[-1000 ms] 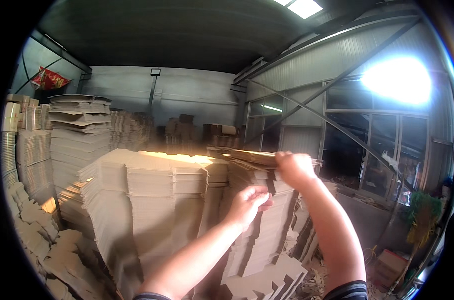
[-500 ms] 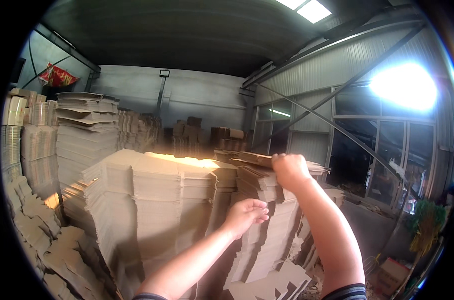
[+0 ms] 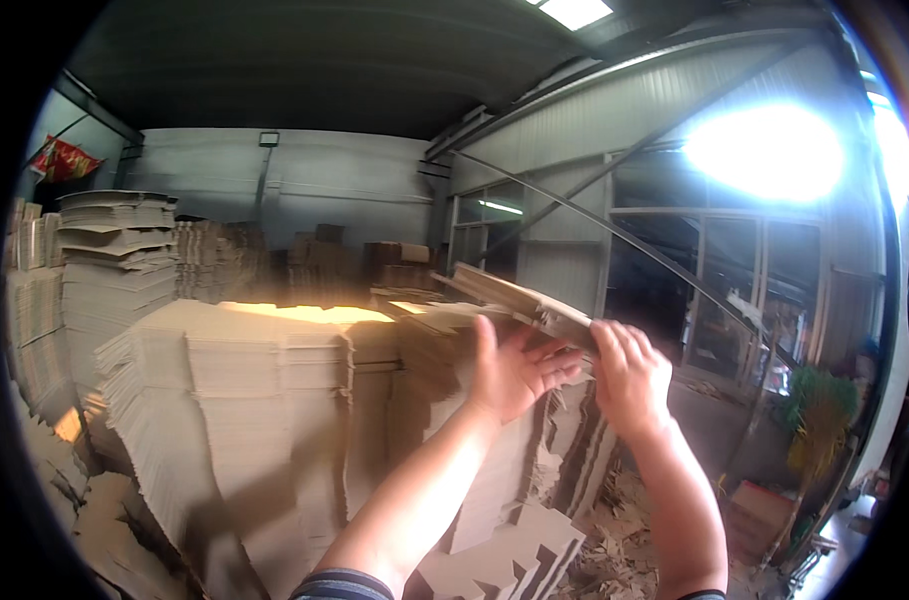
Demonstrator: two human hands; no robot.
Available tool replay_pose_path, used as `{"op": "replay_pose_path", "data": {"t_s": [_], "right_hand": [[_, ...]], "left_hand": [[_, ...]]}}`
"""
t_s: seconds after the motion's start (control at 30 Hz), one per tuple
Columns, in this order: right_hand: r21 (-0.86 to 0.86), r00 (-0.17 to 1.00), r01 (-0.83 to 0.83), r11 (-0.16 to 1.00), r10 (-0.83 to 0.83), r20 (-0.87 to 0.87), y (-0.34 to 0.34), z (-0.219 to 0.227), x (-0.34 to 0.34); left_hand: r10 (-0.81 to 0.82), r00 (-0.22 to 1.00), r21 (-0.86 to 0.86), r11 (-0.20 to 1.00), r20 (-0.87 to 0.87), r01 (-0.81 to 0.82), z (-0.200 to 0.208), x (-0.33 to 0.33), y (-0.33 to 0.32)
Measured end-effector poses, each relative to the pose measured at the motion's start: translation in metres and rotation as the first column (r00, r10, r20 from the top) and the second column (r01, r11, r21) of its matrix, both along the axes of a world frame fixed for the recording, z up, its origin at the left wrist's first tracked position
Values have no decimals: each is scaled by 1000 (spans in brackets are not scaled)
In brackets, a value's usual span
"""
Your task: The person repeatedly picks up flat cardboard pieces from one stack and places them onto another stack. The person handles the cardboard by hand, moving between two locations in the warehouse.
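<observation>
My right hand (image 3: 634,382) is closed around the near end of a small bundle of flat cardboard sheets (image 3: 514,292). The bundle tilts, its far end raised above the stacks. Beside its underside, my left hand (image 3: 512,375) has its fingers spread and its palm turned up; whether it touches the sheets I cannot tell. Beneath and left of the hands stands a tall stack of brown cardboard sheets (image 3: 264,420) with uneven, notched edges. A narrower cardboard stack (image 3: 444,350) adjoins it, partly hidden behind my left hand.
Cut cardboard pieces (image 3: 499,565) lie low in front, with scraps (image 3: 629,530) scattered over the floor to the right. Another tall cardboard stack (image 3: 119,260) rises at the left. A red-topped box (image 3: 759,515) and a green-and-yellow bundle (image 3: 819,420) stand at the right, near a windowed wall.
My right hand has lifted the cardboard sheets off the stack and tilted them. My left hand has risen toward them, opening its fingers. The view has turned to the right.
</observation>
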State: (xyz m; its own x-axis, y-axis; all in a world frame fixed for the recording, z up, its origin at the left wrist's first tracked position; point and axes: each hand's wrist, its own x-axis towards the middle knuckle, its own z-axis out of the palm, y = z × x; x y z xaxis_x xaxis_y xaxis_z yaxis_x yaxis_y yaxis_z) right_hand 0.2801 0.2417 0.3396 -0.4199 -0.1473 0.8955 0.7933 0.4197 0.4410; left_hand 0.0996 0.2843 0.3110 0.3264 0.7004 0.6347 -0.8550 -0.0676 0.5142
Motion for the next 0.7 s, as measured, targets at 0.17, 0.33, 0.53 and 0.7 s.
{"op": "replay_pose_path", "data": {"t_s": [0.17, 0.33, 0.53, 0.7], "right_hand": [[-43, 996, -60, 997, 63, 55, -15, -56, 52], [8, 964, -142, 990, 137, 228, -36, -94, 96], [-53, 897, -12, 998, 34, 440, -94, -116, 133], [-42, 828, 75, 996, -39, 559, -141, -118, 167]], "left_hand": [[111, 988, -16, 994, 107, -110, -33, 14, 20], [-252, 950, 288, 938, 184, 193, -63, 3, 51], [-191, 979, -18, 981, 76, 193, -92, 14, 45], [92, 828, 72, 995, -554, -63, -137, -11, 69]]}}
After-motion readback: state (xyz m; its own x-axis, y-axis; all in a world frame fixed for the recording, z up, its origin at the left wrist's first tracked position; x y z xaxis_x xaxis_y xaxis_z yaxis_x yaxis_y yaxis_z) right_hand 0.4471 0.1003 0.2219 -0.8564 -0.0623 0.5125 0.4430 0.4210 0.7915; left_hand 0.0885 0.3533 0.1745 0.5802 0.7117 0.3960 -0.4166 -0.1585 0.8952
